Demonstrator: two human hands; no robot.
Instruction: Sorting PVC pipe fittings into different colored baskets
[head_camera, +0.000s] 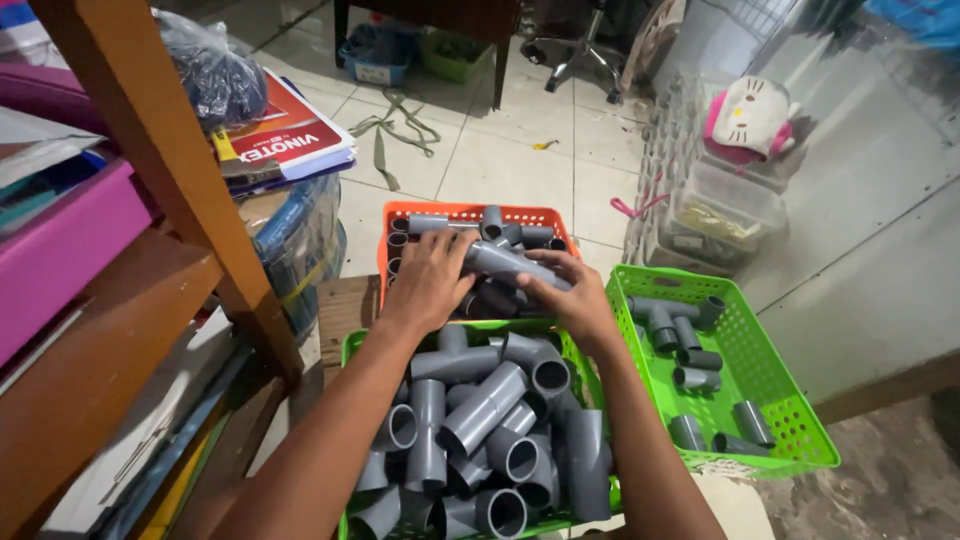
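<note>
Over the orange basket (400, 215), both hands (500, 285) clamp a partly hidden grey pipe fitting (505, 262).

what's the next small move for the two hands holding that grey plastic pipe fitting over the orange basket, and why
Probably lower the grey plastic pipe fitting into the orange plastic basket. Left hand and right hand both grip it directly above that basket, which already holds similar fittings.
</note>
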